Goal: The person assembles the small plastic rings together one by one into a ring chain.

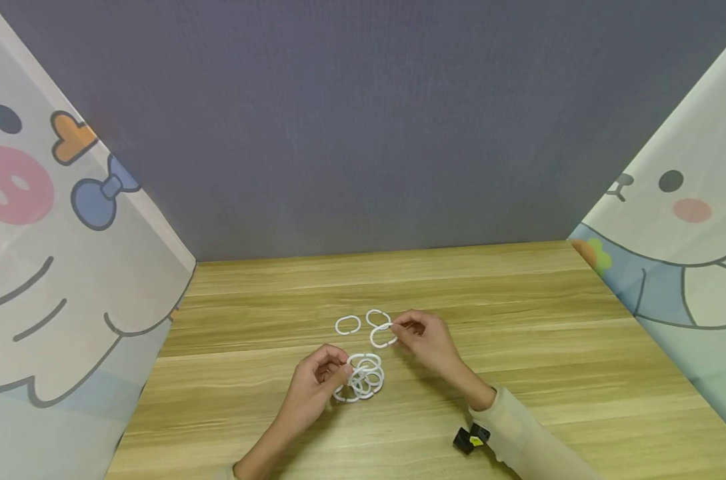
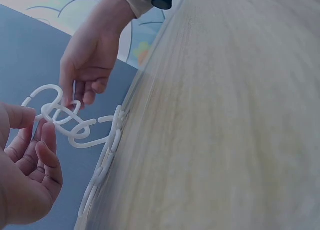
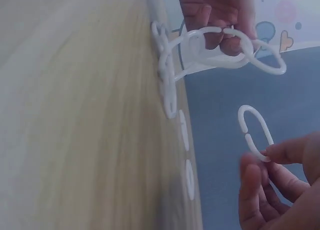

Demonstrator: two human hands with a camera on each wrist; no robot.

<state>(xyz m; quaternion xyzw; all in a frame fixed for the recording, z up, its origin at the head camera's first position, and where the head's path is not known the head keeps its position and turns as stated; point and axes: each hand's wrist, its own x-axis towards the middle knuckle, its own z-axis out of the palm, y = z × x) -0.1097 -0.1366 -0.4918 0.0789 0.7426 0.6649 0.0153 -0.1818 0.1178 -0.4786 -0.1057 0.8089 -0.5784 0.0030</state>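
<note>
Left hand (image 1: 321, 380): thumb and fingers pinch one end of a white link chain (image 1: 369, 379). Gripped end is up off the table (image 1: 519, 320); the rest hangs down to a pile lying on the wood. Links overlap there, can't get a reliable count.

Right hand (image 1: 425, 339): pinches a single split link (image 3: 267, 130) between thumb and fingertips, held above the table and apart from the chain. Small gap in its side.

Two loose links lie flat beyond the chain: left one (image 1: 347, 325) sits by itself; right one (image 1: 377, 316) is partly covered by the held link in the head view, but the right wrist view shows clearance.

Surroundings: dark grey panel (image 1: 363, 133) across the far table edge, cartoon-print sheets on the left (image 1: 99, 287) and right (image 1: 693, 173). Black device with yellow mark (image 1: 462, 441) at the right sleeve (image 1: 525, 430), well apart from the links.
</note>
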